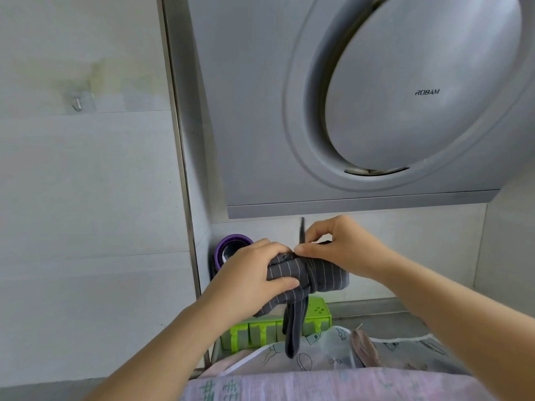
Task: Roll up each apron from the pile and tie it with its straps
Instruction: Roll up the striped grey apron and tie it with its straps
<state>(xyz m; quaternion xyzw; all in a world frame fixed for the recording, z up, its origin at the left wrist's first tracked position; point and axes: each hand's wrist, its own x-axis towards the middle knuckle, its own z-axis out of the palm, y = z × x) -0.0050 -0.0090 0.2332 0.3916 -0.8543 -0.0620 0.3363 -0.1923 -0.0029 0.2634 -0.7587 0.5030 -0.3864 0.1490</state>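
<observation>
Rolled grey striped apron [321, 276] is being held in the air between both hands, above the apron pile [327, 351]. Its left end is being gripped by the left hand [252, 273]; a strap [302, 230] is being pinched at the roll's top by the right hand [341, 247]. Loose strap ends [292, 331] are hanging below.

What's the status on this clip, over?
Left hand grips the rolled striped apron. Right hand pinches a strap at the wrap. Loose strap ends hang below; nothing blocks.
</observation>
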